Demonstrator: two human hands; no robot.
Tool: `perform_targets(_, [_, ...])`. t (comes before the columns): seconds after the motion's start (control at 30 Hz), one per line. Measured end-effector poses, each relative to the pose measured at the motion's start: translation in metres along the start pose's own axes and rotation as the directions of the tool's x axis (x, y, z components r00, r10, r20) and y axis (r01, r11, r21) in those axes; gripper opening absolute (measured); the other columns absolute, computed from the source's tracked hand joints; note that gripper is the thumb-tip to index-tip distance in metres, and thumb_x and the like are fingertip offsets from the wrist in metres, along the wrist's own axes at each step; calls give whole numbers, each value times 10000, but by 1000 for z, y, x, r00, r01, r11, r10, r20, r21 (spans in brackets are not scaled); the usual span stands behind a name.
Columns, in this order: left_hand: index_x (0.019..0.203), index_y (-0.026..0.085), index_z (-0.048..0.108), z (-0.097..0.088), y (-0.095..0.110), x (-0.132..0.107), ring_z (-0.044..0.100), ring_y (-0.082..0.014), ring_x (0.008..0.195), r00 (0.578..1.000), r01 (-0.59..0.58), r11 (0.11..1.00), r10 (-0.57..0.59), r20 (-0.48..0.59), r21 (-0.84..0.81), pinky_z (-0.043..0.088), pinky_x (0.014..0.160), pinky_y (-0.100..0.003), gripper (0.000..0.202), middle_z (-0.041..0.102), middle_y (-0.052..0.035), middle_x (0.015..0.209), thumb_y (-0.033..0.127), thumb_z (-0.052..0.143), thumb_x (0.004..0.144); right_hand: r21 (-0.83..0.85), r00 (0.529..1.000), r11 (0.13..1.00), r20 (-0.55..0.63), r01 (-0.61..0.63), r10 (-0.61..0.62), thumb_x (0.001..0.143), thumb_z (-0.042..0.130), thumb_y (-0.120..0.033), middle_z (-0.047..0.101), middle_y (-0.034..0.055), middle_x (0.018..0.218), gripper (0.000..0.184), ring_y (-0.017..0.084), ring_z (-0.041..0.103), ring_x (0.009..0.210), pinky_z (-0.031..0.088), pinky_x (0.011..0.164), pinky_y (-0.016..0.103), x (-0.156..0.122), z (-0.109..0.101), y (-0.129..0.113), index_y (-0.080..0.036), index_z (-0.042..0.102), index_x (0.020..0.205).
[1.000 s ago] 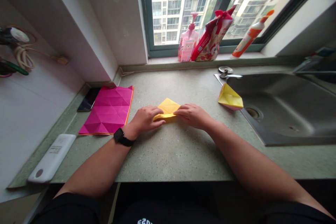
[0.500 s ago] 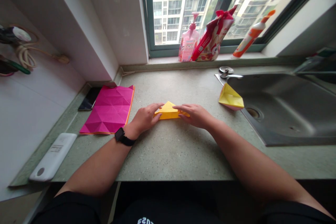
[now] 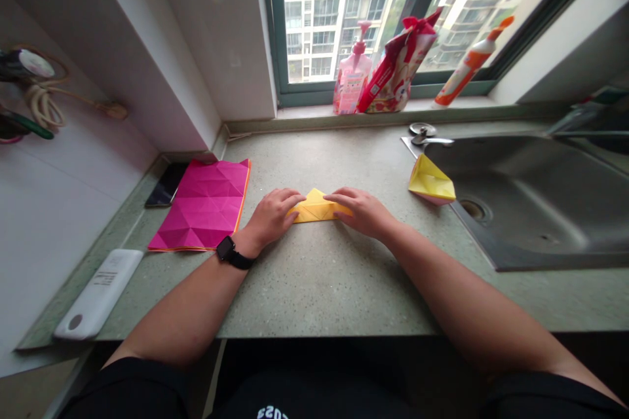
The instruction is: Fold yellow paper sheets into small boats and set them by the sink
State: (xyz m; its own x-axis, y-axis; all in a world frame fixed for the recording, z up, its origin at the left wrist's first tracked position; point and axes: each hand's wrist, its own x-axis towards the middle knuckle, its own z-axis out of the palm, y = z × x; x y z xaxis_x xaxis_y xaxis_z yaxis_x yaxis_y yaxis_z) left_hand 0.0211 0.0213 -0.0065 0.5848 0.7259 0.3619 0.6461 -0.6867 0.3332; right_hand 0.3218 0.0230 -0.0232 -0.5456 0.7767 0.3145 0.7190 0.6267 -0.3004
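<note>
On the speckled green stone countertop (image 3: pixel 319 288), with a creased magenta paper sheet (image 3: pixel 204 206) lying at 9 o'clock, the left hand (image 3: pixel 272 216) and right hand (image 3: pixel 361 213) are pressing a folded yellow paper triangle (image 3: pixel 317 207) between them, fingers open and flat on its ends.

Speckled green countertop (image 3: pixel 314 288) | creased magenta paper (image 3: pixel 204 206) | black phone (image 3: pixel 167 184) | yellow folded paper (image 3: pixel 317 207)

1. Black shirt (image 3: pixel 272 413), bottom edge: white letters, upside down and cut off, perhaps "ESOZ".
2. White box (image 3: pixel 98 293): printed lines, too small to read.
3. Pink pump bottle (image 3: pixel 352 82) and red bag (image 3: pixel 398 72): labels too small to read.
</note>
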Motion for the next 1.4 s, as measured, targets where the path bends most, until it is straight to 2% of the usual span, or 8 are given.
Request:
perform_targets(0.1, [1283, 267, 755, 0, 4, 1, 677, -276, 1241, 997, -77, 996, 77, 21, 41, 548, 1092, -489, 324, 749, -79, 1334, 121, 625, 1023, -22, 1000, 1000, 0, 22, -22, 961, 691, -149, 778, 87, 1252, 412, 280, 719, 1111, 559, 989, 454, 1, 1, 2, -312, 770, 1331])
perform_targets(0.23, [1230, 269, 780, 2, 14, 0, 713, -245, 1140, 979, -175, 984, 173, 107, 12, 544, 1032, -432, 297, 790, -58, 1258, 115, 600, 1050, -71, 1000, 997, 13, 14, -13, 968, 711, -188, 782, 73, 1160, 235, 271, 692, 1054, 495, 951, 431, 3, 0, 1, -313, 834, 1124])
perform_targets(0.37, [1246, 244, 774, 4, 24, -2, 726, -247, 1107, 968, -182, 983, 178, 176, 10, 542, 1011, -430, 247, 793, -70, 1230, 182, 603, 1078, -99, 999, 995, 42, 3, 1, 988, 705, -223, 794, 58, 1078, 159, 240, 681, 938, 426, 916, 412, 4, -2, -3, -300, 844, 973])
perform_targets(0.57, [1304, 254, 762, 6, 29, -1, 704, -260, 1119, 966, -161, 986, 151, 209, 31, 551, 989, -438, 285, 757, -100, 1223, 248, 551, 1112, -124, 1000, 992, 10, -13, 14, 1002, 726, -296, 804, 56, 1054, 112, 263, 668, 977, 385, 927, 428, 6, 2, -8, -301, 834, 969])
perform_targets(0.93, [1376, 287, 738, 6, 32, -2, 632, -282, 1136, 962, -183, 980, 160, 221, 85, 485, 1054, -471, 317, 724, -90, 1243, 331, 591, 1099, -65, 993, 992, 42, -107, 110, 960, 814, -364, 761, 73, 1116, 77, 293, 677, 1058, 434, 912, 427, 9, 10, -17, -312, 815, 1017])
perform_targets(1.03, [1363, 293, 742, 6, 32, -2, 631, -277, 1130, 963, -176, 981, 155, 221, 81, 481, 1055, -463, 306, 721, -86, 1237, 329, 605, 1092, -60, 990, 989, 36, -137, 140, 959, 813, -389, 749, 86, 1166, 140, 308, 672, 1085, 462, 942, 455, 8, 11, -16, -322, 809, 1082])
perform_targets(1.2, [1299, 268, 769, 5, 36, -1, 633, -282, 1122, 965, -155, 983, 131, 227, 94, 473, 1070, -477, 266, 721, -95, 1222, 321, 630, 1079, -73, 983, 980, 3, -184, 185, 918, 843, -438, 705, 135, 1367, 443, 363, 646, 1226, 511, 1029, 533, 4, 13, -4, -320, 739, 1333])
perform_targets(1.4, [1276, 260, 781, 4, 42, 0, 634, -278, 1118, 961, -134, 984, 100, 257, 117, 453, 1099, -495, 263, 723, -92, 1231, 268, 599, 1086, -105, 958, 958, 77, -267, 276, 874, 864, -443, 618, 160, 1556, 672, 409, 582, 1422, 473, 1183, 601, -5, 2, 23, -302, 655, 1497])
